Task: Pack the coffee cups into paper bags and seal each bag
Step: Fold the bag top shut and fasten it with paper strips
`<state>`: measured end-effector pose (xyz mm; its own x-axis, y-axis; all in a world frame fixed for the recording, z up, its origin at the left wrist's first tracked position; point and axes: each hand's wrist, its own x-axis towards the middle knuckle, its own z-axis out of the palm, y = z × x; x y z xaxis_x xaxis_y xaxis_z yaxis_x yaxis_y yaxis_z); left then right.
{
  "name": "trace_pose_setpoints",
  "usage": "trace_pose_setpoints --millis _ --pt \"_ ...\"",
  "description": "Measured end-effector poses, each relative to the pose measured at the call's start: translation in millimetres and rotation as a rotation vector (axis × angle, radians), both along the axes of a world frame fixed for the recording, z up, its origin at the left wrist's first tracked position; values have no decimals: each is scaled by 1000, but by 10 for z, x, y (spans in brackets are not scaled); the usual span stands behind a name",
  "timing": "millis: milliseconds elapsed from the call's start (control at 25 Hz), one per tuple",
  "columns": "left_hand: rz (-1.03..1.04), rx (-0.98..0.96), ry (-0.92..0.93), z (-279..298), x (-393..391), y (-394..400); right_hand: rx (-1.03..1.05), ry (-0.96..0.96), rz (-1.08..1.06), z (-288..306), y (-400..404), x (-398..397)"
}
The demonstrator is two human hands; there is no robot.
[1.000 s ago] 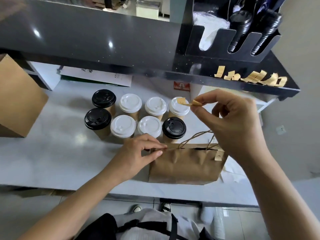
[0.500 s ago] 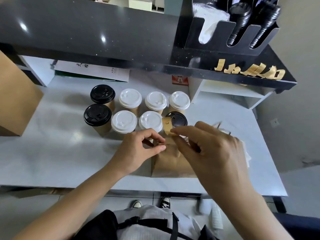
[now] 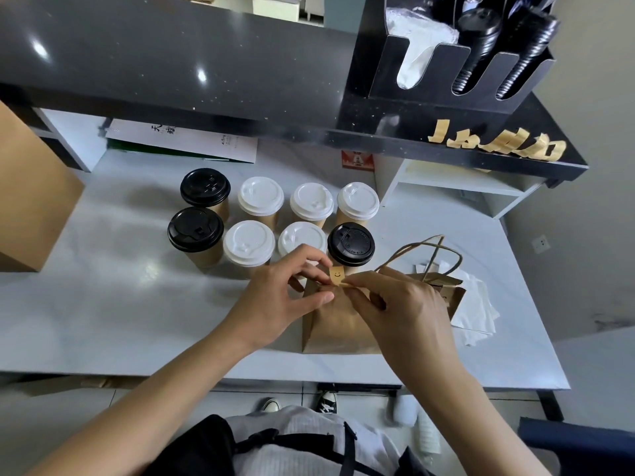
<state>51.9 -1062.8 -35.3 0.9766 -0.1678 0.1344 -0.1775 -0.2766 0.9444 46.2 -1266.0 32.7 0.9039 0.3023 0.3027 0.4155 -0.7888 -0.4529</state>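
A brown paper bag (image 3: 338, 329) with twisted handles (image 3: 434, 255) stands at the front of the white counter (image 3: 113, 304). My right hand (image 3: 398, 310) pinches a small tan smiley sticker (image 3: 337, 275) over the bag's folded top. Beside it, my left hand (image 3: 285, 297) pinches the bag's top edge, its fingertips touching the sticker. Behind the bag stand several paper coffee cups in two rows, some with white lids (image 3: 249, 242), three with black lids (image 3: 350, 243).
More tan stickers (image 3: 494, 142) hang from the edge of the dark shelf (image 3: 171, 63) above. A black organiser (image 3: 446, 56) with lids and napkins sits on it. A cardboard box (image 3: 31, 201) is at left, white paper bags (image 3: 477, 314) at right.
My right hand came down from near the shelf with the sticker and brought it to the bag's top. My left hand stayed pinching the folded edge.
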Motion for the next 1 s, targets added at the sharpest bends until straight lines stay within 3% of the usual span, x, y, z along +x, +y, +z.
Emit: trace_pose_setpoints --millis 520,1000 --pt "-39 224 -126 30 3 -54 77 27 101 -152 -108 -12" --pt "-83 435 -169 57 11 -30 -5 -263 181 -552 -236 36"
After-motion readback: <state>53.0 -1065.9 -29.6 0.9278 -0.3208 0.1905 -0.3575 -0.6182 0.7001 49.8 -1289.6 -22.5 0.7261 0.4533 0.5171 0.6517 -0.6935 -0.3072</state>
